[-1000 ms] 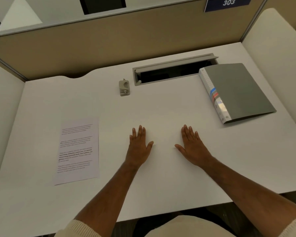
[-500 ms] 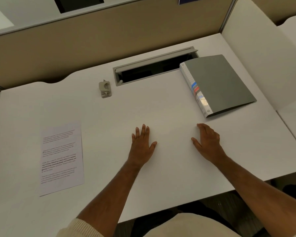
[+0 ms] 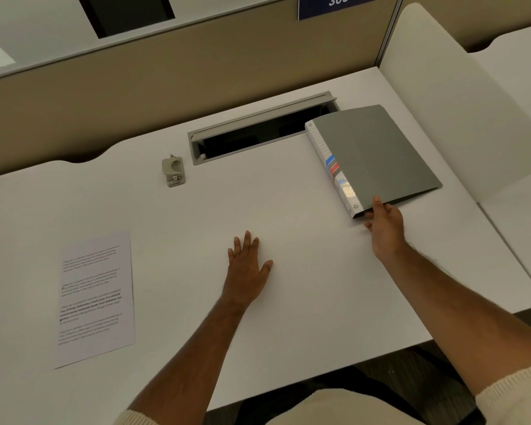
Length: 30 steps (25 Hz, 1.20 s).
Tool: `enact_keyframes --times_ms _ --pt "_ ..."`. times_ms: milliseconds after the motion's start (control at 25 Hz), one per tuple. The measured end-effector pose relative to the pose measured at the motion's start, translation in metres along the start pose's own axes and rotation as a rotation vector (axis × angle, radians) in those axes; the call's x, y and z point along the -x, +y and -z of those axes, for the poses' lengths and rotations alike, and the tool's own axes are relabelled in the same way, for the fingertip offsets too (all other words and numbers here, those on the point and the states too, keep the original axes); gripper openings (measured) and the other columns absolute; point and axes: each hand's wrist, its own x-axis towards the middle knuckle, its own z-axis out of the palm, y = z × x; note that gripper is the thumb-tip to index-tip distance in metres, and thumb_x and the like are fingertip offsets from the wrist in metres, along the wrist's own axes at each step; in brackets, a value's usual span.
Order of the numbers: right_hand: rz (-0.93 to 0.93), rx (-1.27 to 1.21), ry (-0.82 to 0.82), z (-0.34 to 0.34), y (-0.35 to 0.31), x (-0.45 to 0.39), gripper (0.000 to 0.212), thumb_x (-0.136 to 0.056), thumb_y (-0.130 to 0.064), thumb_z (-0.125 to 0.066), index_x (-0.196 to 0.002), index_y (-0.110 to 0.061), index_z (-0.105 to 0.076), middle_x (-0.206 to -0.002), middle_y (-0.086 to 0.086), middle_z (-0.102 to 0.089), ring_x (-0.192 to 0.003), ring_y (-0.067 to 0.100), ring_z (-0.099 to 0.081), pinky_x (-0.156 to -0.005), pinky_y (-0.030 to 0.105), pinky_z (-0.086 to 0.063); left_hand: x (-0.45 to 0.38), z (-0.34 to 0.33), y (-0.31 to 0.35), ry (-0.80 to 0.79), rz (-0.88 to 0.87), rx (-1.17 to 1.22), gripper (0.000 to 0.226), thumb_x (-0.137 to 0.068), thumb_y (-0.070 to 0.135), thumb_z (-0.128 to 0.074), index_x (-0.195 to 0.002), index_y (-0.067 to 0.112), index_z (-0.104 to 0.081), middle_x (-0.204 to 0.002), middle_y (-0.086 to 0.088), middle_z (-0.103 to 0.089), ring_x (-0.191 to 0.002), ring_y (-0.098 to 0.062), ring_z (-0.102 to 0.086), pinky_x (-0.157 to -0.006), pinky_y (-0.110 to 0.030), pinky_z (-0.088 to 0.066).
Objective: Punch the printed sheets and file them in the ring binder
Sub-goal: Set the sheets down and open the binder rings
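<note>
One corner only in the right hand (image 3: pixel 384 223): pinches ring binder (image 3: pixel 377 154) at its near spine end, far right of desk (image 3: pixel 288 240). Better slid close, not lifted. Left hand (image 3: pixel 248 268) flat, empty. Printed sheets (image 3: pixel 96 299) far left; hole punch (image 3: pixel 173 171) behind.

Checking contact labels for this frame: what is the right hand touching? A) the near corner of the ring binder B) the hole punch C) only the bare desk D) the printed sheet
A: the right hand is at the near corner of the closed grey ring binder, fingers on its cover edge, while the left hand lies flat on the desk.
</note>
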Motion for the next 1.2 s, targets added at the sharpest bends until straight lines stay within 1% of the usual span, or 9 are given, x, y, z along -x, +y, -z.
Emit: enact_keyframes --times_ms 120,240,360,440,680,840,920,1080,1200 --pt "-0.039 -0.148 -0.001 -0.003 -0.005 -0.01 0.016 -0.096 -0.033 -0.066 -0.095 -0.018 -0.063 -0.091 0.001 -0.067 -0.078 0.016 -0.058 -0.064 0.028 -0.049 0.001 -0.001 0.002 0.018 -0.005 0.009 0.072 -0.106 0.044 -0.044 -0.163 0.012 -0.014 -0.172 -0.004 0.006 -0.157 -0.027 0.014 -0.127 -0.041 0.008" --pt "-0.055 -0.168 -0.006 -0.004 -0.007 -0.013 0.011 -0.094 -0.023 -0.07 -0.098 -0.016 -0.062 -0.098 0.003 -0.067 -0.078 0.014 -0.061 -0.062 0.025 -0.051 0.001 -0.001 0.005 0.036 -0.002 0.023 0.071 -0.106 0.042 -0.044 -0.163 0.012 -0.015 -0.172 -0.004 0.005 -0.157 -0.027 0.013 -0.125 -0.039 0.009" --pt "-0.039 -0.142 -0.003 -0.006 -0.01 -0.01 0.032 -0.091 -0.016 -0.072 -0.118 -0.01 -0.058 -0.119 0.007 -0.069 -0.095 0.019 -0.068 -0.068 0.026 -0.054 -0.001 0.0 0.007 0.053 -0.005 0.031 0.07 -0.106 0.042 -0.045 -0.163 0.012 -0.016 -0.172 -0.005 0.003 -0.158 -0.027 0.012 -0.125 -0.039 0.009" --pt "0.005 -0.114 -0.031 -0.008 -0.014 -0.003 0.042 -0.09 -0.014 -0.073 -0.126 -0.01 -0.052 -0.123 0.007 -0.068 -0.104 0.022 -0.069 -0.071 0.028 -0.054 -0.002 0.002 0.009 0.065 -0.008 0.037 0.071 -0.106 0.043 -0.045 -0.163 0.012 -0.016 -0.172 -0.004 0.003 -0.158 -0.027 0.012 -0.125 -0.039 0.009" --pt "0.219 0.069 -0.124 -0.016 -0.021 0.023 0.039 -0.088 -0.009 -0.074 -0.121 -0.013 -0.053 -0.114 0.006 -0.07 -0.102 0.022 -0.071 -0.069 0.029 -0.058 -0.002 0.009 0.013 0.092 -0.018 0.088 0.07 -0.106 0.043 -0.044 -0.163 0.015 -0.015 -0.172 -0.001 0.004 -0.157 -0.023 0.014 -0.124 -0.035 0.012" --pt "0.349 0.226 -0.228 -0.026 -0.02 0.04 0.044 -0.085 -0.006 -0.076 -0.123 -0.01 -0.055 -0.114 0.002 -0.071 -0.104 0.015 -0.071 -0.09 0.033 -0.057 0.001 0.015 0.013 0.105 -0.005 0.16 0.068 -0.106 0.042 -0.046 -0.163 0.016 -0.018 -0.172 0.0 0.001 -0.158 -0.021 0.011 -0.124 -0.033 0.01" --pt "0.401 0.302 -0.282 -0.031 -0.018 0.055 0.042 -0.087 -0.007 -0.076 -0.121 -0.018 -0.054 -0.111 -0.003 -0.071 -0.103 0.015 -0.07 -0.09 0.032 -0.056 0.003 0.021 0.013 0.108 0.004 0.214 0.068 -0.106 0.042 -0.045 -0.163 0.017 -0.017 -0.172 0.002 0.0 -0.158 -0.019 0.012 -0.125 -0.033 0.009" --pt "0.47 0.503 -0.328 -0.041 -0.013 0.089 0.035 -0.088 -0.02 -0.076 -0.117 -0.023 -0.057 -0.103 -0.003 -0.069 -0.095 0.016 -0.066 -0.08 0.03 -0.053 0.014 0.04 0.017 0.111 0.113 0.451 0.069 -0.105 0.048 -0.045 -0.163 0.025 -0.017 -0.171 0.008 -0.007 -0.158 -0.015 -0.003 -0.128 -0.037 -0.009" --pt "0.524 0.64 -0.367 -0.051 -0.01 0.115 0.024 -0.088 -0.016 -0.075 -0.106 -0.014 -0.059 -0.08 -0.009 -0.06 -0.065 0.0 -0.06 -0.06 0.009 -0.041 0.022 0.059 0.024 0.177 0.272 0.673 0.065 -0.103 0.053 -0.047 -0.159 0.032 -0.023 -0.166 0.005 -0.029 -0.151 -0.018 -0.033 -0.118 -0.037 -0.033"
